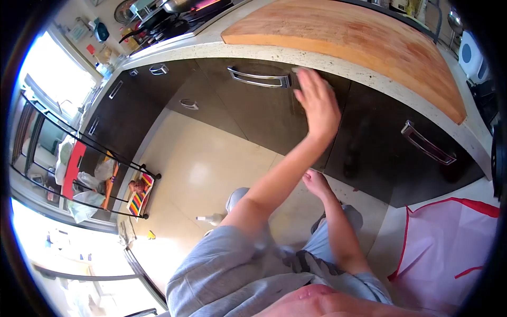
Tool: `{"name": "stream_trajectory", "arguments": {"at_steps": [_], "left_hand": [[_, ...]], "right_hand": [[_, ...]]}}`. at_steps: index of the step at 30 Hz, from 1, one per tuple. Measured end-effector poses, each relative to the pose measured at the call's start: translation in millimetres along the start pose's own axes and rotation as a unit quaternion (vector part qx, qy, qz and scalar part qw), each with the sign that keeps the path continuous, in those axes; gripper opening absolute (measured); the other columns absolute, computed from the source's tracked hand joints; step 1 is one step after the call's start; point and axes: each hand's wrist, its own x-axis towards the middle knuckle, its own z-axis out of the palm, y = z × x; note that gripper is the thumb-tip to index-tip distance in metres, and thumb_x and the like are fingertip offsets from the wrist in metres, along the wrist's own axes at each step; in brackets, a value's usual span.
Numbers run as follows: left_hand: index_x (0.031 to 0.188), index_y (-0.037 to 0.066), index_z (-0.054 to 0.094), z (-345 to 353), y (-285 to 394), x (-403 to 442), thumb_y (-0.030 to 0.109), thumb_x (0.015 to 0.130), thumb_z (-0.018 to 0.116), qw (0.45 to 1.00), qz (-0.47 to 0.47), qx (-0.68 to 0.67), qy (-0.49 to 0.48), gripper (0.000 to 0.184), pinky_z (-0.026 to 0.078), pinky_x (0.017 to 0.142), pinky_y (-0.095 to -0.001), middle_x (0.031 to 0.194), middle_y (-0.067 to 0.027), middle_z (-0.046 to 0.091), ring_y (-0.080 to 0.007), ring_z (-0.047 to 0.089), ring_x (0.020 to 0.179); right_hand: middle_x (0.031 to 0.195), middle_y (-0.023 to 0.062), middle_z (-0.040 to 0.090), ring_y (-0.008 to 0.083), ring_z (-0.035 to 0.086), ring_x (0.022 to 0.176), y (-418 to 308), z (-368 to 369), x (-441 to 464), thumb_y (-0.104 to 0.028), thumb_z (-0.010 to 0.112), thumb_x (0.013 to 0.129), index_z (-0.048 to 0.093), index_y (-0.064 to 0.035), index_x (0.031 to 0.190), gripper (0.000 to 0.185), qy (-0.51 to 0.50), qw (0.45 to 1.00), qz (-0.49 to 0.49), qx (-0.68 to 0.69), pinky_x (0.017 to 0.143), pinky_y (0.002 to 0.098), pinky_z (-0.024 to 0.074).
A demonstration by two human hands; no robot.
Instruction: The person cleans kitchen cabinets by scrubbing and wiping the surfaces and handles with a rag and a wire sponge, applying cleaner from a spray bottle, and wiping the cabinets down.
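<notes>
My left hand [321, 108] is raised against the dark cabinet front [274, 113], just right of a chrome handle [259, 77]. Its fingers are stretched out, slightly blurred at the tips, and I make out nothing in them. Lower down, my right hand [316, 183] is near my knee, in front of the cabinet's lower part. Its fingers are curled in, and what they hold, if anything, is hidden. A white bottle [211, 218] lies on the floor beside my leg.
Above the cabinets runs a speckled countertop [206, 51] with a thick wooden board [338, 31] and a stove [179, 24]. A black wheeled rack [100, 179] stands at left. A white bag with red edging [443, 253] sits at right, below another handle [428, 142].
</notes>
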Motion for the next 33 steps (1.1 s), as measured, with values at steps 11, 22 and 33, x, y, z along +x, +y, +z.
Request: {"name": "stream_trajectory", "arguments": {"at_steps": [11, 22, 33], "left_hand": [[0.113, -0.005, 0.05, -92.2, -200.3, 81.1, 0.006, 0.083, 0.051, 0.962, -0.125, -0.126, 0.206, 0.032, 0.042, 0.062, -0.0218, 0.077, -0.0064, 0.059, -0.0082, 0.05, 0.068], [0.1, -0.006, 0.058, -86.6, -211.5, 104.3, 0.008, 0.076, 0.059, 0.977, -0.063, -0.104, 0.173, 0.027, 0.045, 0.079, -0.0326, 0.098, -0.0208, 0.06, -0.0274, 0.059, 0.09], [0.098, 0.0, 0.062, -73.7, -317.2, 146.7, 0.007, 0.08, 0.06, 0.918, -0.043, -0.072, 0.387, 0.019, 0.046, 0.065, -0.0262, 0.091, -0.0107, 0.055, -0.0171, 0.055, 0.073]], "right_hand": [[0.088, 0.0147, 0.063, 0.0294, 0.06, 0.082, 1.7, 4.5, 2.6, -0.022, 0.054, 0.081, 0.059, -0.0058, 0.098, 0.024, 0.001, 1.0, -0.002, -0.001, 0.071, 0.0369, 0.0469], [0.09, 0.0155, 0.062, 0.0318, 0.059, 0.084, -0.3, 36.4, 27.9, -0.026, 0.051, 0.081, 0.058, -0.0073, 0.099, 0.026, -0.051, 0.997, 0.004, -0.064, 0.073, 0.0378, 0.0463], [0.082, 0.0185, 0.059, 0.0365, 0.056, 0.078, -45.2, 142.5, 57.7, -0.018, 0.046, 0.081, 0.056, -0.0037, 0.087, 0.018, -0.236, 0.959, -0.085, -0.13, 0.066, 0.045, 0.0441]]}}
